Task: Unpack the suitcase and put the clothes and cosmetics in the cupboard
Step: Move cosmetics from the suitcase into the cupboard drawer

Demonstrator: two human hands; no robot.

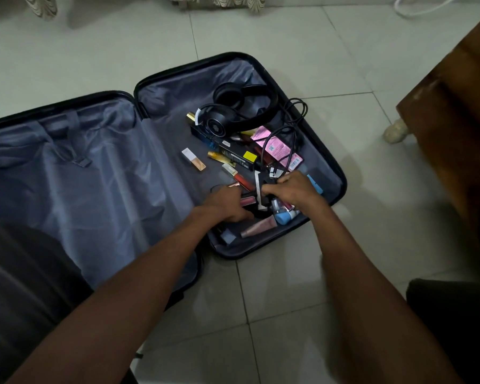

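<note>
Suitcase (100, 173) lies wide open on the tiled floor (288, 314), filling frame centre out to 9 o'clock. Hard shell, grey soft lining; big and stiff, no need to move it. Its left half shows only lining and a strap, no clothes visible. Right half, just past centre toward 1 o'clock, holds the loose clutter.

Wooden furniture (455, 120) at 3 o'clock; can't tell whether it's the cupboard.

Black headphones (233, 112) at 12 o'clock of the pile, rigid band, light; grab by the band. Black cable (291, 128) loops over the pink packets (277, 146) at 1 o'clock. It's floppy and will likely snag and drag the flat, light packets if pulled.

Cosmetics are small and light: black box with yellow label (239, 157), white-and-orange tube (193, 159), pink gloss tube (258, 227), blue bottle (286, 217) at 6 o'clock of the pile. Smooth and round, likely slippery and prone to rolling; pinch at mid-body or gather several at once. Some may be glass, so handle gently.

Left hand (225, 205) is down among the tubes, fingers bent around something; exact item unclear. Right hand (291, 189) has fingers curled on a small black item by the cable end, holding it.
</note>
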